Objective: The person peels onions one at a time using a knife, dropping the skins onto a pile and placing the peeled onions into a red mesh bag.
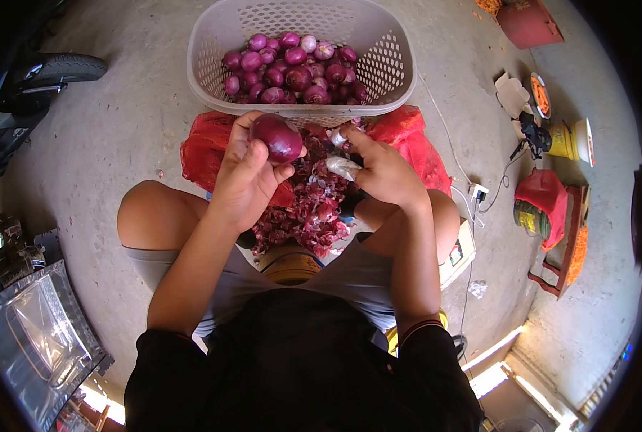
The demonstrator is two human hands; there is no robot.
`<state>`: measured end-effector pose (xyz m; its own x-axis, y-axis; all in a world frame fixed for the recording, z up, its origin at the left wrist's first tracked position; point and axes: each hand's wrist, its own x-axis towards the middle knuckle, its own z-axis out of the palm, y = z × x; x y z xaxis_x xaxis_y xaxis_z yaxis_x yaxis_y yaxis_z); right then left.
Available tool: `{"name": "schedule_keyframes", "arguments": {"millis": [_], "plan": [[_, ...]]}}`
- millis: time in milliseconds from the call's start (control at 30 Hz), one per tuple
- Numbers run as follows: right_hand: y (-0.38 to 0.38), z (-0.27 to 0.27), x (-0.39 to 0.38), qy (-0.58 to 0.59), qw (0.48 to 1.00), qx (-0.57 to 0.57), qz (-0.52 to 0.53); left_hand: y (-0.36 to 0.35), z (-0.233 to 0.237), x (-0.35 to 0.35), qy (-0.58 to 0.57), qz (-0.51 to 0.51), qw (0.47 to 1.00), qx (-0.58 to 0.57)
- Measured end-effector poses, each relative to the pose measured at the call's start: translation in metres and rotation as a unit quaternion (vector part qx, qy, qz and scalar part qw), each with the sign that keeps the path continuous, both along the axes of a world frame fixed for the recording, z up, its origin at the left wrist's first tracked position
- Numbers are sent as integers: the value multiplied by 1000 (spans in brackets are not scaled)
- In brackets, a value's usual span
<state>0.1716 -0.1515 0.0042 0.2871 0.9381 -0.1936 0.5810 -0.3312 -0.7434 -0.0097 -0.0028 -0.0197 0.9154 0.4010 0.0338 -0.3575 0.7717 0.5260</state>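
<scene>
A peeled-looking, glossy red onion (276, 138) is held in the fingers of my left hand (243, 183), just in front of the basket. My right hand (389, 173) is to the right of it, over the onion skins (306, 201). White wrapping covers its thumb and index finger, which are spread apart with nothing visible between them. Its other fingers are mostly hidden underneath. Loose dark red skins lie heaped between my legs, on and around a red mesh sack (205, 147). Beyond both hands, a grey plastic basket (409, 68) contains many red onions (295, 75).
A motorcycle wheel (69, 67) is at the upper left. A cable and power socket (478, 191) lie on the floor at right. Farther right are a yellow bucket (566, 141), a sack with red cloth (540, 201) and a red wooden stool (551, 283).
</scene>
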Motion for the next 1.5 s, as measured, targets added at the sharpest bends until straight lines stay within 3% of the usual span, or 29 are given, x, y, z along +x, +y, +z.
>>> {"name": "schedule_keyframes", "arguments": {"millis": [200,300,500,600,833,967,1167,1300,1400,1500], "plan": [[0,-7,-1,-52,997,-54,-11,-11,21,7,117,107,984,86],[-1,-7,2,-30,998,-60,-12,-9,25,9,148,100,974,138],[-1,-8,4,-17,997,-75,-4,-9,15,9,114,135,933,315],[-1,-9,4,-27,996,-82,-1,-10,18,10,98,169,887,418],[0,-5,2,-38,995,-96,-1,-10,24,9,125,235,706,656],[0,-7,2,-38,995,-95,1,-11,28,11,78,279,728,622],[1,-5,0,-33,996,-86,2,-11,21,11,118,242,830,489],[1,-5,0,-29,995,-91,7,-13,19,9,171,178,901,357],[-1,-12,0,-47,997,-52,11,-7,19,12,289,137,918,234],[-1,-14,1,-49,997,-57,14,4,-1,21,324,118,937,60]]}}
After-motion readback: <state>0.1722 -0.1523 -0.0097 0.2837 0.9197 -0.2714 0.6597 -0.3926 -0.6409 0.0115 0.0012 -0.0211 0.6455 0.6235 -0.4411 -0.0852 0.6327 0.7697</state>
